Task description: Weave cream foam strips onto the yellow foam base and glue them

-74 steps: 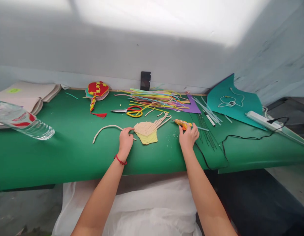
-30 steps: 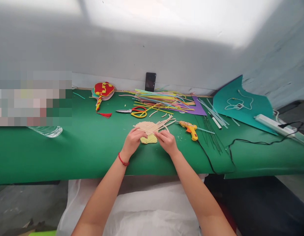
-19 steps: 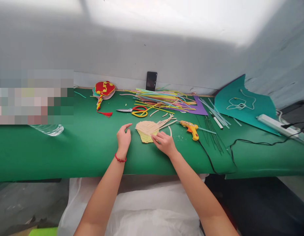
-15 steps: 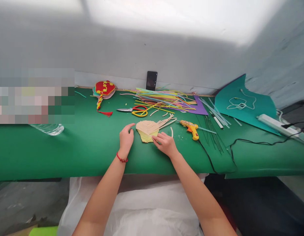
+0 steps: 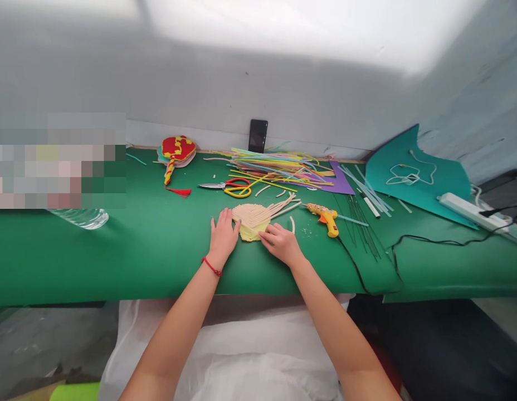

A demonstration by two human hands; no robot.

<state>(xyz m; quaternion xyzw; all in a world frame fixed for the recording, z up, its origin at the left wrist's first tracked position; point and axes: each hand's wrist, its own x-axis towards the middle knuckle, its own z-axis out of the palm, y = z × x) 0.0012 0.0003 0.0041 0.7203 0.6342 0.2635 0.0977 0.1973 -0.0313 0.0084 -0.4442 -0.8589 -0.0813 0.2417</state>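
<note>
On the green table a yellow backing piece (image 5: 249,234) lies partly covered by rows of cream pipe cleaners (image 5: 250,212), whose loose ends fan out to the upper right. My left hand (image 5: 225,234) rests flat at the left edge of this piece, fingers apart, thumb touching its side. At the lower right edge my right hand (image 5: 280,243) is closed in a pinch on the end of a cream pipe cleaner laid slantwise across the yellow. A yellow hot glue gun (image 5: 323,218) lies to the right, its nozzle towards the loose ends.
Behind lie scissors (image 5: 231,187), a heap of coloured pipe cleaners (image 5: 279,167) and a phone (image 5: 258,136) against the wall. A red and yellow fan (image 5: 177,150) lies at back left. Glue sticks (image 5: 369,192), a black cord (image 5: 354,267) and a power strip (image 5: 471,210) are on the right.
My left hand has moved right, turned palm down and spread its fingers against the piece's left edge. My right hand keeps its pinch in the same place.
</note>
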